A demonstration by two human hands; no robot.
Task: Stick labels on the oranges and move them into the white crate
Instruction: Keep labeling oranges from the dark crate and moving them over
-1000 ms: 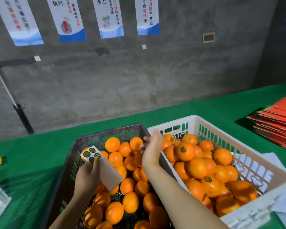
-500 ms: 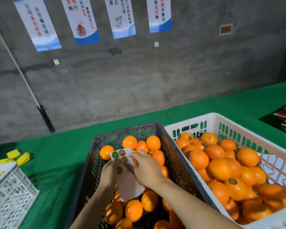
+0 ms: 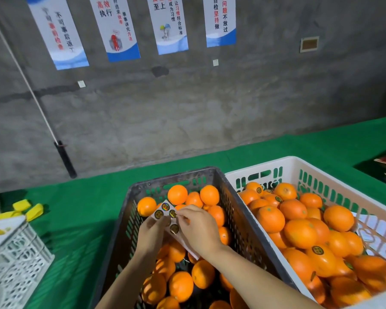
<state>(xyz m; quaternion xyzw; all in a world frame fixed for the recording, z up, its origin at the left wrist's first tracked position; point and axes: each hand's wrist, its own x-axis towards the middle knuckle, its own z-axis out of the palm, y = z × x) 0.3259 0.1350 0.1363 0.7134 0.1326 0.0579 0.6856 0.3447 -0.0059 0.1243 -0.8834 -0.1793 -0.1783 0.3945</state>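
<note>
Both bare forearms reach forward from the bottom edge of the view, the left forearm (image 3: pixel 129 277) rising steeply and the right forearm (image 3: pixel 254 277) coming in at a slant from the lower right. The hands meet side by side, touching, with their backs to the camera. The left hand (image 3: pixel 153 234) is curled round a label sheet (image 3: pixel 163 210) and grips it from below, knuckles up. The right hand (image 3: pixel 200 229) lies palm down, its wrist bent a little inward. Its curled fingertips (image 3: pixel 183 214) are drawn together and pinch at the sheet's face.
</note>
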